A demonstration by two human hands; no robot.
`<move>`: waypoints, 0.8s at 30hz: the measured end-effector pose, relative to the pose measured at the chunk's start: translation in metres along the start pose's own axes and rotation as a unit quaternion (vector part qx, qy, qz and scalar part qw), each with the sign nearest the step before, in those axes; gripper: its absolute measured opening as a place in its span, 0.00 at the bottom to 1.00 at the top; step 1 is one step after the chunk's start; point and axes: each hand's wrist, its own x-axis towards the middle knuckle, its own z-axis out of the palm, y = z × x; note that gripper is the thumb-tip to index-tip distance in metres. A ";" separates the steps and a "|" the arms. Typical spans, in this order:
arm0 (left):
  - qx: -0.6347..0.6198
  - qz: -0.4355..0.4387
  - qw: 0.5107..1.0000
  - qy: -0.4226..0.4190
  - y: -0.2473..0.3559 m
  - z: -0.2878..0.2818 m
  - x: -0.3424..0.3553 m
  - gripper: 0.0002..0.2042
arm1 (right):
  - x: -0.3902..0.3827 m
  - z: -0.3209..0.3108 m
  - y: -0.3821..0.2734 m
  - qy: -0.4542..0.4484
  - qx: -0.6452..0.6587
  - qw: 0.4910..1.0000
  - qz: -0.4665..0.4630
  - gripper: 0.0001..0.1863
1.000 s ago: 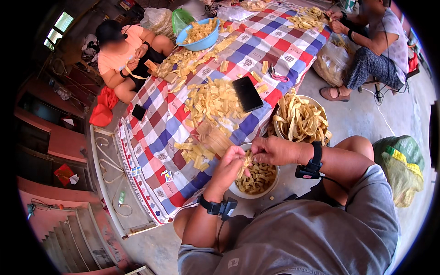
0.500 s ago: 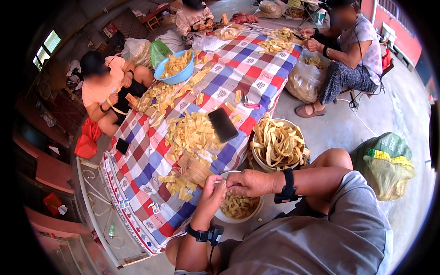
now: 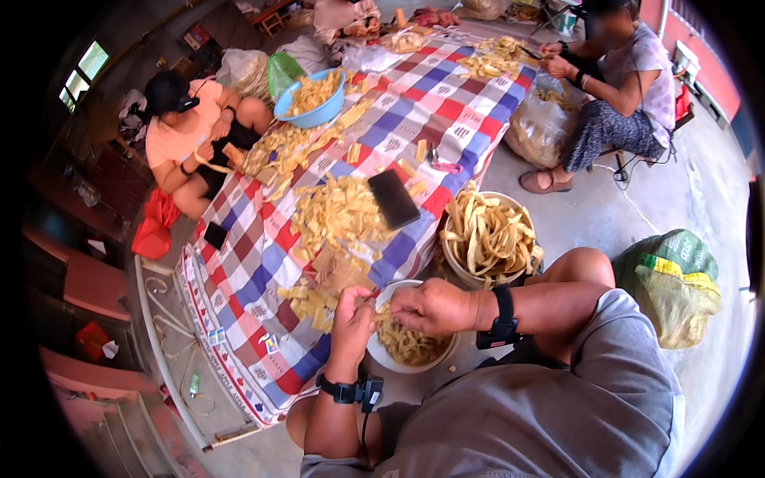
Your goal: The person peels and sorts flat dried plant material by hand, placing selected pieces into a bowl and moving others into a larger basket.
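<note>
My left hand (image 3: 351, 325) and my right hand (image 3: 436, 307) are closed over the near rim of the table, fingertips pinching a short pale-yellow strip (image 3: 383, 316) stretched between them. Right under them is a white bowl (image 3: 384, 362) holding many curled yellow strips (image 3: 408, 341). Just beyond my left hand, a flat brown wooden block (image 3: 339, 269) lies on the checked tablecloth, with a heap of cut yellow pieces (image 3: 339, 209) behind it. Part of the held strip is hidden by my fingers.
A basin of long yellow strips (image 3: 490, 235) stands right of the table, with a green and yellow sack (image 3: 669, 287) farther right. A black phone (image 3: 394, 199) and a blue basin (image 3: 312, 113) are on the table. Co-workers sit left, right and at the far end.
My hands have drawn a little apart, and the yellow strip now shows between them. The whole view has shifted slightly.
</note>
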 end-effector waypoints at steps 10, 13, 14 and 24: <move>0.001 0.032 0.995 0.091 -0.005 -0.017 0.006 0.09 | 0.020 0.017 0.010 -0.031 0.061 0.995 0.075 0.06; 0.000 0.043 0.991 0.128 -0.011 -0.025 0.012 0.08 | 0.031 0.022 0.019 -0.029 0.076 0.992 0.098 0.07; -0.010 0.056 0.989 0.139 -0.013 -0.028 0.012 0.07 | 0.034 0.025 0.024 -0.028 0.073 0.993 0.089 0.07; -0.046 0.099 0.985 0.137 -0.023 -0.042 0.022 0.06 | 0.058 0.044 0.063 0.015 0.097 0.989 0.112 0.08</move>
